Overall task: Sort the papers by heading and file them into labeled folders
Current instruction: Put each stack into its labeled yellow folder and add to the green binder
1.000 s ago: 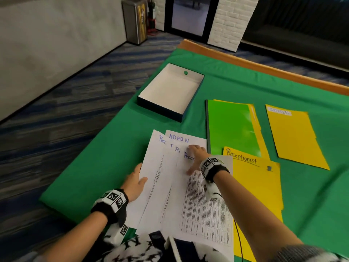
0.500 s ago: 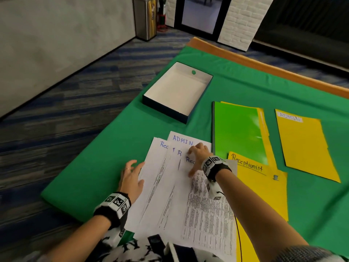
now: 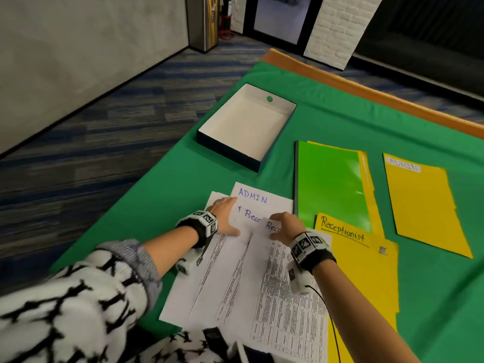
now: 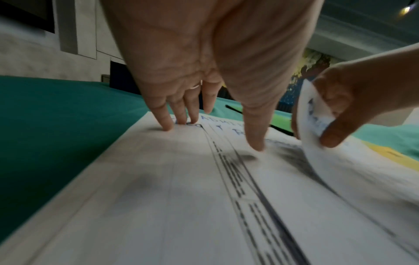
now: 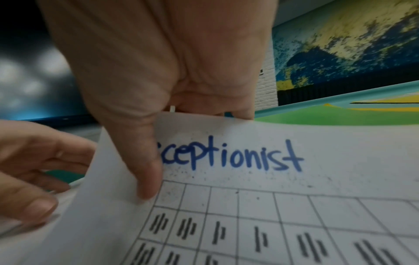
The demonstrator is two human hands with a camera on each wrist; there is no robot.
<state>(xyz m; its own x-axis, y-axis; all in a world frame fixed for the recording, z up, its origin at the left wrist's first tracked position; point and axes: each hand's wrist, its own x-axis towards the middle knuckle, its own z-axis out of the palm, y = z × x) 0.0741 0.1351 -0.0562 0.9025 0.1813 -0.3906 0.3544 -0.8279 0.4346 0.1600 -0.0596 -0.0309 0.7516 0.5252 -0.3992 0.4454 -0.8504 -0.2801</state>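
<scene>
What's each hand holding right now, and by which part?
Right hand pinches the top sheet, headed Receptionist, at its top left corner. Left hand holds nothing; its straight fingers press the other papers flat.

open box [image 3: 246, 127] blocking far left, folders [image 3: 424, 203] covering right, bare green cloth [image 3: 162, 195] leftward

Fanned white papers [image 3: 243, 279] beside yellow folders [image 3: 361, 260], top sheet's [image 5: 249, 179] corner lifted
</scene>
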